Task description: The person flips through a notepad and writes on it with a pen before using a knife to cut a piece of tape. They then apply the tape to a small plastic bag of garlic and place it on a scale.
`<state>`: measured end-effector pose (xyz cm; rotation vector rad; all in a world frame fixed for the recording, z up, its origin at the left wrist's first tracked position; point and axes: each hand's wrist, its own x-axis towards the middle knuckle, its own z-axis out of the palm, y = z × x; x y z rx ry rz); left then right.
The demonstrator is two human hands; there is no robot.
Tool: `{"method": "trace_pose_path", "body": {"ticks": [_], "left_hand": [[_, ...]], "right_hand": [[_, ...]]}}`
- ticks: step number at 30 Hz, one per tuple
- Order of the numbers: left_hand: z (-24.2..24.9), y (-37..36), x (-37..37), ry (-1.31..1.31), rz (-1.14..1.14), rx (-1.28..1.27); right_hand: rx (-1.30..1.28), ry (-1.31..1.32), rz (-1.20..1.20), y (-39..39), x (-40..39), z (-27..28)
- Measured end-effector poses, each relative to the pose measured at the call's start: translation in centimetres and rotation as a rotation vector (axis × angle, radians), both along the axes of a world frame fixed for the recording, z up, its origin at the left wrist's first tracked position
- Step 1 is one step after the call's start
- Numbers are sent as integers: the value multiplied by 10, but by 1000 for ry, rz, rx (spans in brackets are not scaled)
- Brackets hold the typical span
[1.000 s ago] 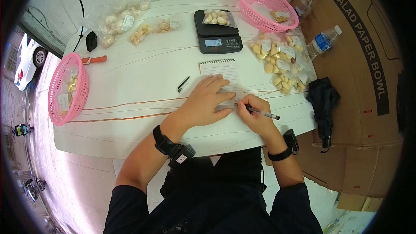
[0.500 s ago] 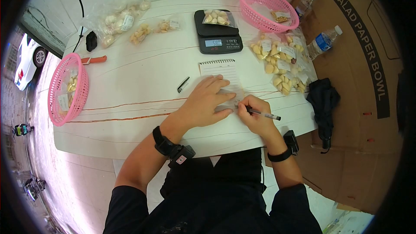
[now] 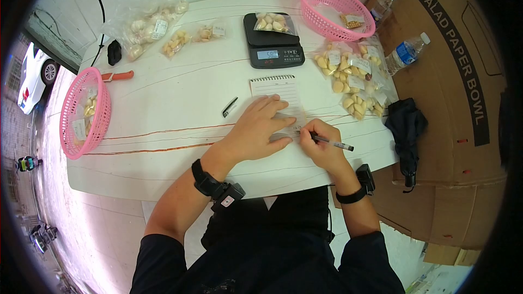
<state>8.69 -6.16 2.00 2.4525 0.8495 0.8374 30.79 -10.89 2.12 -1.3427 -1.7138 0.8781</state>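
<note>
just below the white spiral notepad (image 3: 277,91) the left hand (image 3: 256,128) lies flat, pinning a small paper slip (image 3: 295,127); right hand (image 3: 320,142) pinches the black pen (image 3: 332,142), writing. best keep that slip pressed firm.

On the table (image 3: 163,152), the notepad (image 3: 275,90) lies before the scale (image 3: 272,43), a basket (image 3: 86,111) far left, another basket (image 3: 332,8) behind right.

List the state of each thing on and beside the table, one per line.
Scale: switched on, bag of garlic on its platform.
Notepad: open, pinned by the left hand.
Pen: gripped in the right hand, tip on paper.
Far pink basket: upright, one bag inside.
Water bottle: capped, lying down.
</note>
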Motion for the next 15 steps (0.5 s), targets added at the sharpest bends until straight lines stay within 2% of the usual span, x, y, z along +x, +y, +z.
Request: {"method": "trace_pose_path", "body": {"ticks": [15], "left_hand": [[-2, 0, 0, 0, -3, 9]], "right_hand": [[14, -17, -6, -1, -1, 3]]}}
